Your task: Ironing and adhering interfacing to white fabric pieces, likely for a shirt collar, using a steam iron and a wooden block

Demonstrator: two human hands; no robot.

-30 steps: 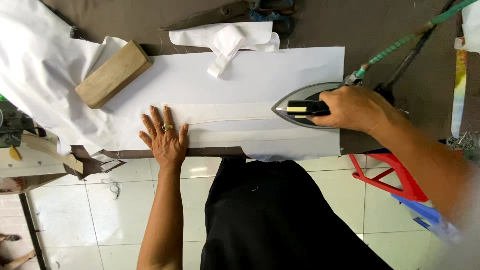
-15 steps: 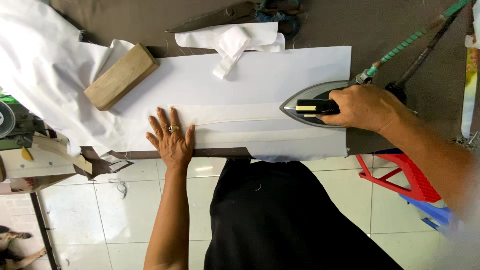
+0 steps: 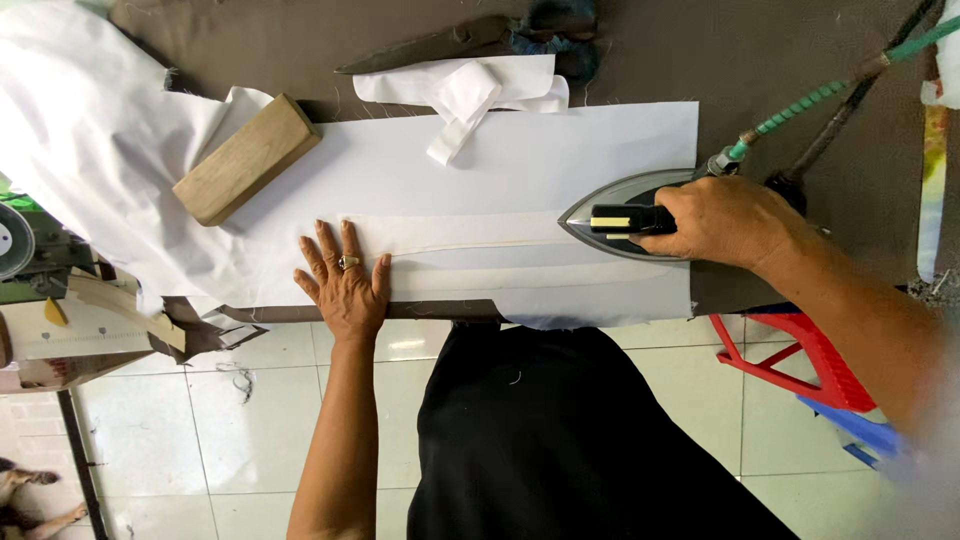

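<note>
White cloth is lying flat across the brown table (image 3: 800, 60) as I am pressing a long folded strip (image 3: 450, 232) with an iron (image 3: 625, 215). Nearest to me, my left hand (image 3: 342, 282) is resting palm down on the white cloth (image 3: 560, 150) at the near edge of the table, fingers spread wide and holding nothing, a ring showing on one finger; the fingertips are touching the left end of the strip and pinning it in place. To the right, my right hand (image 3: 722, 222) is closing in a full grip around the iron's dark handle, with the soleplate sitting on the right part of the strip, tip pointing left toward my other hand. Judging by where the iron is standing, the stretch of strip between its tip and my left hand is yet to be pressed, so I am taking the pass to be nearer its start than its end. A second strip is lying just nearer to me, parallel to the first. Farther off on the left, a wooden block (image 3: 247, 158) is sitting on the cloth. Beyond it, a small folded white piece (image 3: 462, 88) is lying at the far edge, and large dark shears (image 3: 470, 38) are resting on the bare table at the far side. The iron's green-wrapped hose (image 3: 820, 98) is running away to the far right.
</note>
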